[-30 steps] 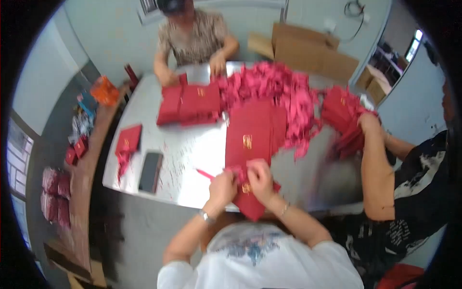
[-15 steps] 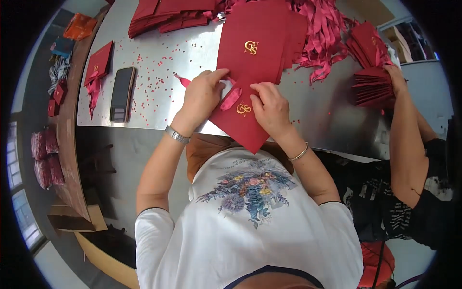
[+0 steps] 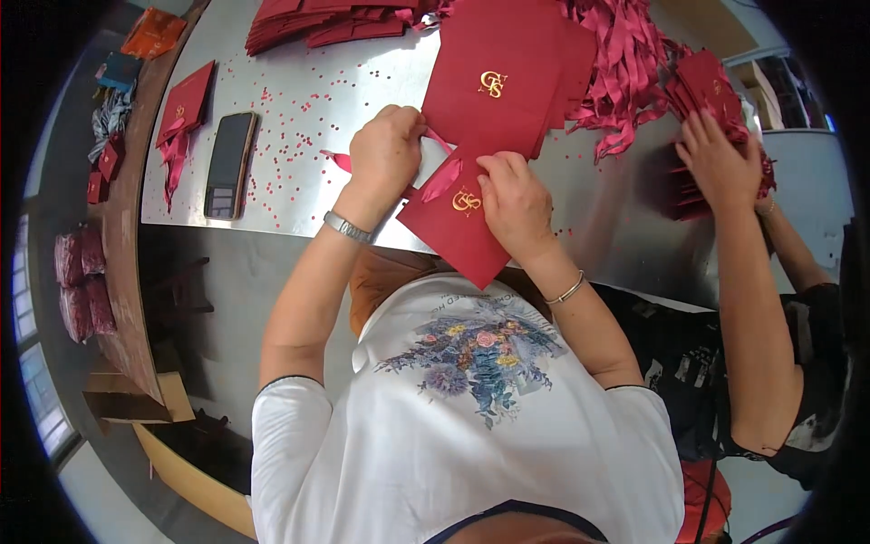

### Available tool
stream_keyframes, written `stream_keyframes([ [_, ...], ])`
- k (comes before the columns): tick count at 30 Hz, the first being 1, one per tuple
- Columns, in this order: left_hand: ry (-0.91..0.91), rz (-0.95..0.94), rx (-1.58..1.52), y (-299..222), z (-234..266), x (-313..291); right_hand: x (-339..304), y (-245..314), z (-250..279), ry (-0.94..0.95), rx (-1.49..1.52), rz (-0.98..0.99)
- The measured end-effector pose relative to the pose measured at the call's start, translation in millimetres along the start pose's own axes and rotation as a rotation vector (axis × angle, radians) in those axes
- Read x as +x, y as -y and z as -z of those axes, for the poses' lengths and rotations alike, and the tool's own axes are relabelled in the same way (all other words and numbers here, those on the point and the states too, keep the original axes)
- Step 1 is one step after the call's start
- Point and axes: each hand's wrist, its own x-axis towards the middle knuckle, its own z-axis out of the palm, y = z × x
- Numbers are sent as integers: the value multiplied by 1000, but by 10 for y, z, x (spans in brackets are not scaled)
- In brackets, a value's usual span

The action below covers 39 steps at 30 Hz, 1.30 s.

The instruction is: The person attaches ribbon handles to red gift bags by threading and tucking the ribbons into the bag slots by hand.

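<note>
A flat red paper gift bag [image 3: 464, 245] with a gold emblem lies tilted near the table's front edge. My right hand [image 3: 518, 204] is closed on its upper right edge, fingertips over the face. A dark pink ribbon [image 3: 442, 181] loops across the bag's upper left side. My left hand [image 3: 385, 154] is closed in a pinch on the ribbon, beside the bag's upper left corner. A loose ribbon end [image 3: 338, 161] sticks out to the left of that hand. Just beyond lies a stack of larger-looking red bags [image 3: 489, 68], its top one also bearing a gold emblem.
A co-worker's hand [image 3: 720, 163] rests on red bags [image 3: 711, 91] at the right. Pink ribbons [image 3: 621, 72] are heaped at the back. A phone [image 3: 231, 168], a ribboned red bag [image 3: 188, 102] and red dots of scrap lie on the metal table [image 3: 299, 204]. More bags [image 3: 326, 23] stand far left.
My left hand has moved up slightly, drawing the ribbon into view between hand and bag. My right hand stays on the bag. The co-worker's hand has come over the bags at the right.
</note>
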Motion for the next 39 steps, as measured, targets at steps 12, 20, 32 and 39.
stream_keyframes([
  [12,266,78,3,-407,343,-466,-99,-19,6,-265,10,6],
  [20,223,259,-281,-382,299,-386,5,-179,273,-184,69,-85],
  [32,-86,-3,-544,-599,874,-575,-22,297,967,-57,459,-53],
  [39,-76,295,-947,-756,836,-623,-129,780,670,-113,-113,437],
])
